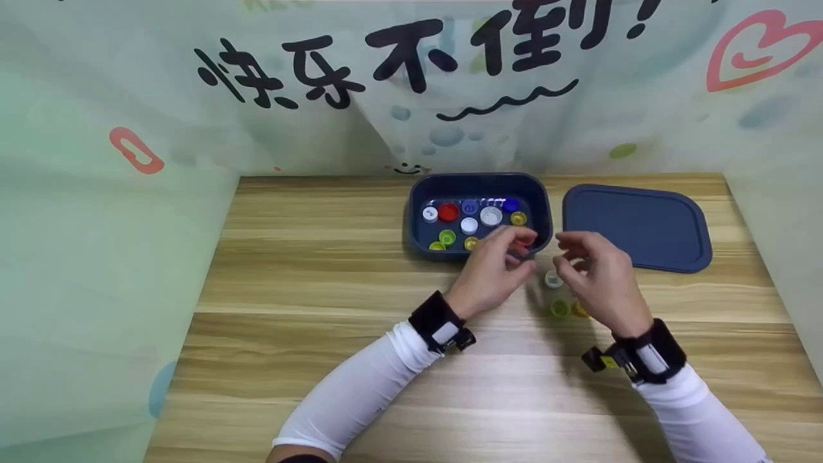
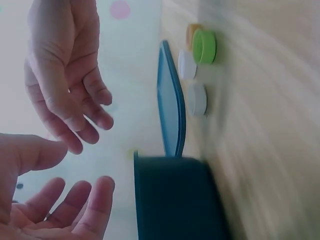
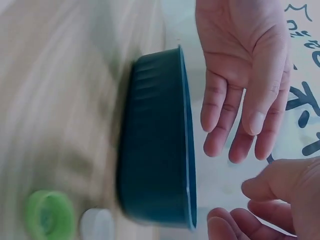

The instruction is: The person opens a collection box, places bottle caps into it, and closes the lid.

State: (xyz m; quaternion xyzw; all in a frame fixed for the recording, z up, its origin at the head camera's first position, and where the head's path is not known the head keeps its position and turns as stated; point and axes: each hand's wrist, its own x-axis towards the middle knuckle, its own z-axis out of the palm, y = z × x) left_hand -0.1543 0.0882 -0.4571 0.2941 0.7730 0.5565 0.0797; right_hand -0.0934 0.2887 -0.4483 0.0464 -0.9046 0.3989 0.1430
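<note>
A dark blue box (image 1: 416,222) holds bottle caps of several colours, among them a red cap (image 1: 448,212) and a large white cap (image 1: 491,216). My left hand (image 1: 492,273) hovers above the box's near right corner, fingers loosely bent, nothing seen in its grasp. To its right, my right hand (image 1: 604,283) hangs over the table with relaxed fingers, apart from the left and likewise holding nothing visible. Below and beside it lie a green cap (image 2: 205,46), an orange cap (image 2: 192,32) and two white caps, the nearer white cap (image 2: 197,99) closest to the box.
The dark blue lid (image 1: 636,225) lies flat to the right of the box. A printed cloth (image 1: 334,138) stands along the table's back edge, with more cloth on both sides. Wooden tabletop (image 1: 308,257) extends left of the box.
</note>
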